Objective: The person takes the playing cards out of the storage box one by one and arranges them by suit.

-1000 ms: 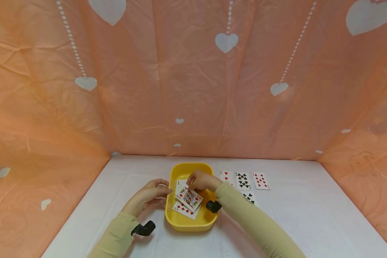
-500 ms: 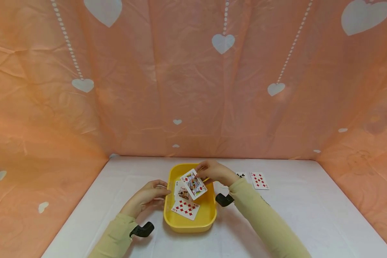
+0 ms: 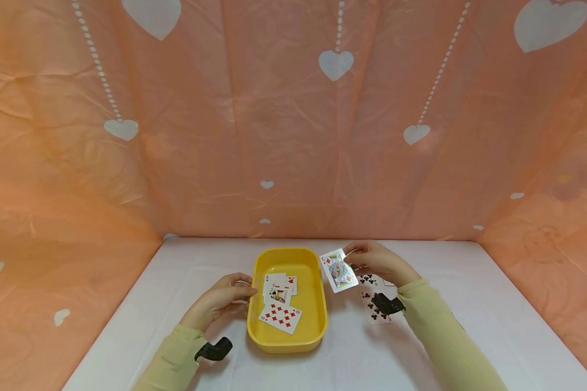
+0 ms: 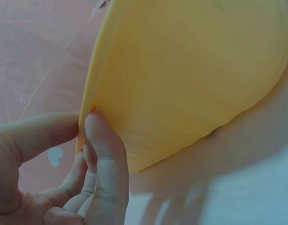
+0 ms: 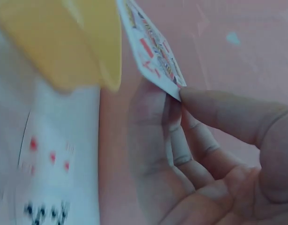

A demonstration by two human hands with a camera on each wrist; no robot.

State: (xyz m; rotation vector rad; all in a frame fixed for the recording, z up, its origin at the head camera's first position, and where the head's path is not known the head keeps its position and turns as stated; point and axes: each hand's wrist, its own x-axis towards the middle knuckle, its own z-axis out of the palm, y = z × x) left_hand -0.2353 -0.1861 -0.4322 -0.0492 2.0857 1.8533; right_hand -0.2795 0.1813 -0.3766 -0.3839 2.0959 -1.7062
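Note:
My right hand point(image 3: 379, 262) pinches a diamond face card point(image 3: 339, 270) by its edge between thumb and fingers. It is raised just beyond the right side of a yellow plastic tray point(image 3: 312, 315); in the right wrist view the thumb point(image 5: 228, 112) presses on the printed side of the card point(image 5: 155, 56). At the tray's left rim, my left hand point(image 3: 220, 300) pinches the wall, clearest in the left wrist view, where thumb and finger lie on either side of the rim point(image 4: 90, 89). Inside the tray lie several face-up playing cards, a red diamond card point(image 3: 280, 317) nearest the front.
Face-up cards lie in rows on the white cloth right of the tray, partly hidden by my right hand and wrist; one is a club card point(image 3: 375, 312). An orange curtain with pale hearts point(image 3: 293, 136) encloses the table point(image 3: 254, 374) behind and at both sides.
My right hand has lifted the diamond face card off the pile in the tray and carried it right, over the rim. Cards beneath now show. The left hand stays at the rim.

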